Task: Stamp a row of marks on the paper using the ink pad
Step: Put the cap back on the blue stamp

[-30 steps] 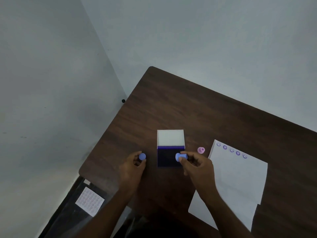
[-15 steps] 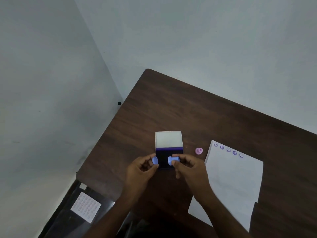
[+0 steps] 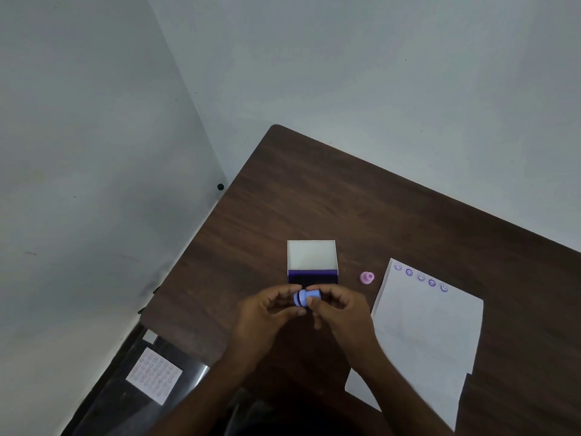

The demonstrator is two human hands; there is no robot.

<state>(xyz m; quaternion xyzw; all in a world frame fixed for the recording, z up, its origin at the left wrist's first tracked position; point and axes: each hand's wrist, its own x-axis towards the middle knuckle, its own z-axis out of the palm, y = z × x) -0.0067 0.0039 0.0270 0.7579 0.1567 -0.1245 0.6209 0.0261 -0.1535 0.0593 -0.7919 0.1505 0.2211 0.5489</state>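
Observation:
A small blue stamp (image 3: 309, 297) lies sideways between my two hands, just in front of the open ink pad (image 3: 312, 280). My right hand (image 3: 341, 313) pinches the stamp's body. My left hand (image 3: 267, 313) holds its blue cap against the stamp's left end; a dark gap shows between cap and body. The pad's white lid (image 3: 312, 254) stands folded back behind the dark purple pad. To the right lies the white paper (image 3: 430, 325) with a row of several purple smiley marks (image 3: 420, 277) along its top edge.
A small pink stamp (image 3: 367, 277) stands between the ink pad and the paper. The dark wooden table (image 3: 314, 199) sits in a corner of grey walls. Below its left edge lies a white sheet of dotted stickers (image 3: 154, 375) on a dark surface.
My left hand has moved right with the blue cap until it meets the stamp in my right hand. Both hands have drawn together in front of the ink pad.

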